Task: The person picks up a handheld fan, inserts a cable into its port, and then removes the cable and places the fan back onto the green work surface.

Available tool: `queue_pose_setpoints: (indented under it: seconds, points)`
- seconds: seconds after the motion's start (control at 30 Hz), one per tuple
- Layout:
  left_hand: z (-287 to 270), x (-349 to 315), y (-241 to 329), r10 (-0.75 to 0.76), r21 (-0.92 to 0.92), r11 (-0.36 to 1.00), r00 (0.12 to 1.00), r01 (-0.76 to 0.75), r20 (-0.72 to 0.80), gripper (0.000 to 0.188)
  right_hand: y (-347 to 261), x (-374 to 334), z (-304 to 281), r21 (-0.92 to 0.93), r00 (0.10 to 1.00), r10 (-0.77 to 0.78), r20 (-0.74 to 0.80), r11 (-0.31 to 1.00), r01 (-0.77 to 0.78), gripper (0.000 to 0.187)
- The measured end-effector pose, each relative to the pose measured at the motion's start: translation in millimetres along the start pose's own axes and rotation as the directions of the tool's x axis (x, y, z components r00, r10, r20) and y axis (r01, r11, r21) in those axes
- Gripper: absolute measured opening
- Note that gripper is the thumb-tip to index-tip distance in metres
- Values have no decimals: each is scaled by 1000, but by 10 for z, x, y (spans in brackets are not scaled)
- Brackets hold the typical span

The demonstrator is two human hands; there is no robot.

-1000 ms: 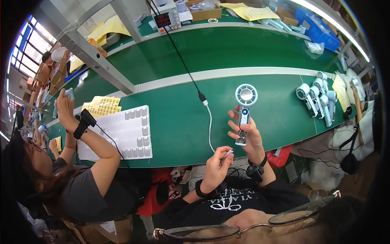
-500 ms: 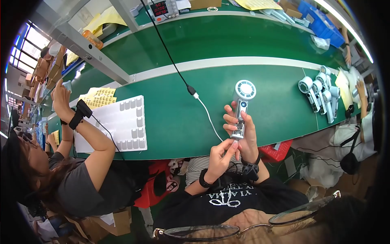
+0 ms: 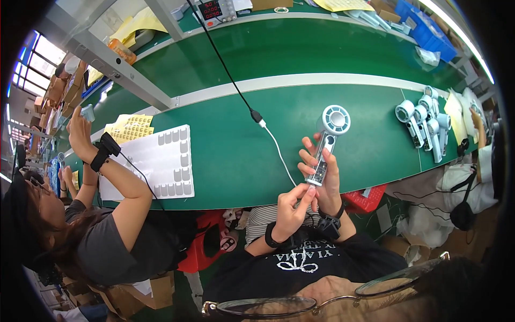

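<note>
My right hand (image 3: 328, 180) is wrapped round the clear handle of a small light-blue handheld fan (image 3: 336, 119), whose round head points up and away from me. Below it my left hand (image 3: 292, 211) pinches the end of a white charging cable (image 3: 278, 147) against the bottom of the handle. The plug itself is covered by my fingertips, so how deep it sits cannot be seen. From there the cable runs up to a black connector (image 3: 256, 115) on a black lead (image 3: 222, 61) hanging from above.
Several similar fans (image 3: 424, 121) lie in a group at the right of the green table (image 3: 236, 172). At left are a white sticker sheet (image 3: 150, 166) and yellow sheets (image 3: 131, 127), beside a co-worker's raised arm (image 3: 120, 172). A power supply (image 3: 214, 12) and blue crate (image 3: 426, 29) stand farther back.
The fan has tilted and shifted slightly to the right in my right hand, its head turning more toward the right. The cable and its connector have moved a little right. My left hand keeps its pinch.
</note>
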State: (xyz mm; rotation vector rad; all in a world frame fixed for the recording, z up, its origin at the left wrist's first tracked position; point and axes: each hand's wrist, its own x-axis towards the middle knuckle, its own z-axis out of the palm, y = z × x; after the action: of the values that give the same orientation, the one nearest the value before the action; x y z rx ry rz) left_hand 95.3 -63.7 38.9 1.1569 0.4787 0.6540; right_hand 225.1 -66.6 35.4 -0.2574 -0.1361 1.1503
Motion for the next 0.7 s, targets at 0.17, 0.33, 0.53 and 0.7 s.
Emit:
queue_pose_setpoints:
  seconds: [0.17,0.33,0.53,0.7]
  points:
    - [-32,-17,57,-31,-1,1000,998,32,47,24,-33,-5,40,-71,992,-60,109,995,68,47]
    - [-91,-14,155,-96,41,995,990,92,103,23,-59,-14,30,-192,970,-104,219,970,147,52]
    - [-55,-40,202,-90,180,981,990,69,111,19,-150,-24,35,-271,950,-31,309,955,119,58]
    - [-81,-14,227,36,259,963,987,-77,158,19,-245,-12,110,-508,925,1,381,836,208,62]
